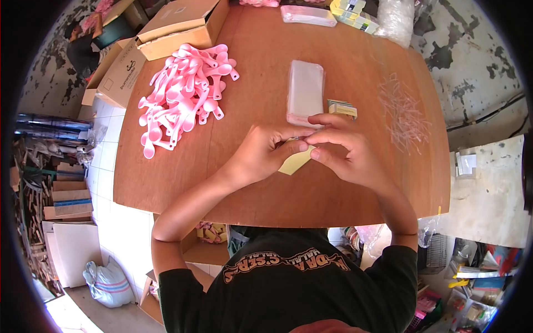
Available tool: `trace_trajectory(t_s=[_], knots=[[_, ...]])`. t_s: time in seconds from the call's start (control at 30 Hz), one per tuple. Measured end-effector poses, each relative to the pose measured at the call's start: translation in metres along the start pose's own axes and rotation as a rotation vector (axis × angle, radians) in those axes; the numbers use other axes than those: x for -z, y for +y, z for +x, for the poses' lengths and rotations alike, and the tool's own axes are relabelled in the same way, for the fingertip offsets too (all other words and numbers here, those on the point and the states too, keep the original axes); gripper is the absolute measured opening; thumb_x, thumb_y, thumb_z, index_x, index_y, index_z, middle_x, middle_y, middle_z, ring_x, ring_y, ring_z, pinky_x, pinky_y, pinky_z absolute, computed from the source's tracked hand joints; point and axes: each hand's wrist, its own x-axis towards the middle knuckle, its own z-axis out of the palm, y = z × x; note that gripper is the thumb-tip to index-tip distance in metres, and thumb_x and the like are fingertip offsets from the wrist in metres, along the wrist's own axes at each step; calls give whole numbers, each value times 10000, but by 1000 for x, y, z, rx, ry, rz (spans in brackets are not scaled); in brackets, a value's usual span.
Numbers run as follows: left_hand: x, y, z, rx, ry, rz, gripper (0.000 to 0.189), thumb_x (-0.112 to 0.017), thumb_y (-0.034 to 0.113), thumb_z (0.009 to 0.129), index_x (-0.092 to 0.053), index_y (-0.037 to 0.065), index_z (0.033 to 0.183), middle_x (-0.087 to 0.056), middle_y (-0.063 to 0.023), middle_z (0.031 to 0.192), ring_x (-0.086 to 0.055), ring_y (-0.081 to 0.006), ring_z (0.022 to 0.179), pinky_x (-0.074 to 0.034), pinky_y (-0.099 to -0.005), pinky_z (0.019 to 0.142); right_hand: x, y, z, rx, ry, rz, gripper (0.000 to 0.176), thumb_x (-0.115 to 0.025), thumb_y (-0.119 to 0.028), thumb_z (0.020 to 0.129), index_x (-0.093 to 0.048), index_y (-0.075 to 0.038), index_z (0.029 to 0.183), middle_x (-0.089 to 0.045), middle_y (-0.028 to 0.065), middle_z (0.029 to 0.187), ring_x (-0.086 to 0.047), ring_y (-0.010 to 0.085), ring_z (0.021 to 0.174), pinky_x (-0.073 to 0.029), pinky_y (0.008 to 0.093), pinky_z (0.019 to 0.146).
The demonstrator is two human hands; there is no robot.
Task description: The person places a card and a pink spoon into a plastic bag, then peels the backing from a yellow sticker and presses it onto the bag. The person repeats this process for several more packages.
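A small pale yellow card [295, 161] is held over the near middle of the brown table. My left hand [261, 150] pinches its upper edge between thumb and fingers. At the same edge, the fingertips of my right hand [348, 149] are closed in a pinch; anything thin between them is too small to make out. Just beyond my hands lies a stack of clear plastic bags [306, 91]. A small stack of printed cards [342, 109] sits beside it, partly behind my right hand.
A heap of pink plastic spoons [186, 91] covers the table's left side. Thin clear plastic strips [403, 114] lie scattered at right. Cardboard boxes [180, 25] stand at the far left; another bag bundle [308, 15] and a plastic roll [395, 22] are at the back.
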Motion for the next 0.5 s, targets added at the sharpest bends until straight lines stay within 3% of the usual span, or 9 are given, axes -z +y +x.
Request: trace_trajectory(t_s=[0.17, 0.33, 0.47, 0.5], knots=[[-3, 4, -1, -48, 2, 20, 274, -582, 68, 941, -618, -34, 1192, -678, -153, 1110, -628, -147, 1018, -515, -298, 867, 7, -3, 4, -16, -139, 78, 209, -712, -86, 832, -676, -16, 1026, -607, 137, 1190, -600, 257, 1083, -466, 367, 909], [-2, 5, -5, -119, 17, 56, 284, -588, 96, 938, -621, -23, 1194, -625, -184, 1162, -632, -236, 1046, -514, -334, 886, 13, -11, 15, -150, -444, 140, 201, -709, -89, 828, -665, 13, 995, -635, 169, 1110, -628, 288, 1009, -482, 366, 865], [-4, 1, -12, -247, 66, 174, 286, -583, 98, 939, -622, -11, 1201, -577, -183, 1187, -611, -286, 1072, -507, -358, 895, 8, -12, 21, -118, -532, 78, 180, -704, -86, 830, -676, 4, 983, -648, 158, 1058, -630, 298, 979, -489, 365, 842], [-4, -1, -13, -294, 73, 194, 284, -578, 96, 941, -622, -8, 1202, -568, -183, 1191, -603, -296, 1084, -505, -362, 895, 6, -13, 23, -111, -533, 58, 155, -699, -91, 828, -674, 2, 949, -654, 164, 980, -638, 304, 902, -492, 376, 773]])
